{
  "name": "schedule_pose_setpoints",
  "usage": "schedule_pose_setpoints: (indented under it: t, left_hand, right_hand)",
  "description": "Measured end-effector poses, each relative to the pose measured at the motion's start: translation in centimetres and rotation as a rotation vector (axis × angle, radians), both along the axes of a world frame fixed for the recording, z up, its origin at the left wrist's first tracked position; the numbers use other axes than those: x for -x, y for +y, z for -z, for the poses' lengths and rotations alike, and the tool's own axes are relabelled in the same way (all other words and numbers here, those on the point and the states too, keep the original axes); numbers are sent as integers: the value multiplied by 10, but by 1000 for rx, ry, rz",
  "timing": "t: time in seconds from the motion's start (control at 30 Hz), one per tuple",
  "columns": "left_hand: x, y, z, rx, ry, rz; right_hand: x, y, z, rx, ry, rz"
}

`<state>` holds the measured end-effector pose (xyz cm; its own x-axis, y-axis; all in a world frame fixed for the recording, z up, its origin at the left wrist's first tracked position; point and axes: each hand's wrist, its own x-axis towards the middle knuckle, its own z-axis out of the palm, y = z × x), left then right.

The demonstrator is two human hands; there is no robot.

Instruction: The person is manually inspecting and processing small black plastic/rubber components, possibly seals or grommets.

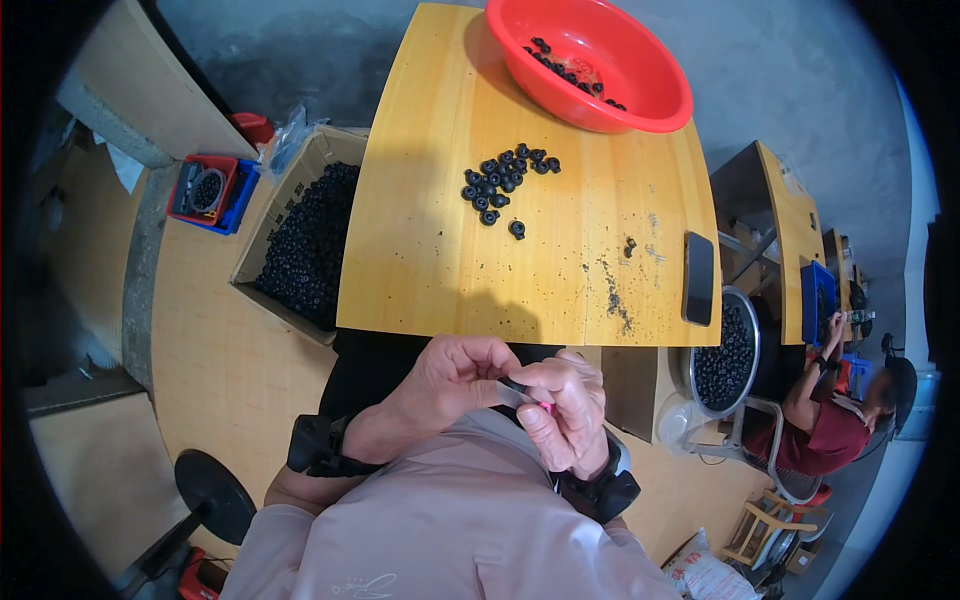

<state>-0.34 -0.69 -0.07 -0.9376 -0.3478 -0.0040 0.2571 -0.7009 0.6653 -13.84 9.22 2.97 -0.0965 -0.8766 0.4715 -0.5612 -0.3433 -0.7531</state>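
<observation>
Both my hands are close together in front of my body, just off the near edge of the wooden table point(400, 270). Pinched in my left hand point(462, 375) is a small black round part point(512, 384), mostly covered by fingers. My right hand point(568, 405) is closed on a small tool with a pale flat blade-like piece point(513, 397) and a pink bit point(545, 407); its exact kind is hidden. The pale piece lies against or right beside the black part. Beyond my hands, a loose cluster of black ring-like parts point(490, 180) sits on the tabletop.
A red basin point(660, 95) with some black parts stands at the table's far end. Left is a cardboard box point(262, 215) full of them; right, a metal bowl point(757, 350). A phone point(698, 280) and black crumbs point(617, 305) lie rightward. Another person point(825, 425) works far right.
</observation>
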Motion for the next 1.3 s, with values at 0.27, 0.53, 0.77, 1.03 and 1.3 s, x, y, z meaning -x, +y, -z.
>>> schedule_pose_setpoints:
  t: [0.27, 0.53, 0.77, 1.03, 1.3]
  left_hand:
    - [-16, 2, -25, 65, -46, 170]
    - [-15, -2, -5, 13, -176, -20]
    - [-22, -17, 7, -15, -115, -21]
    - [-50, -50, 17, 25, -189, -327]
    - [-92, -131, 104, 141, -550, -764]
  right_hand:
    - [31, -7, 44, -269, -303, 427]
    - [21, -11, 33, -254, -599, 210]
    - [-6, -22, 2, -338, -707, -91]
    - [-5, -65, 24, -325, -496, 240]
    - [35, -113, 48, -526, 235, 669]
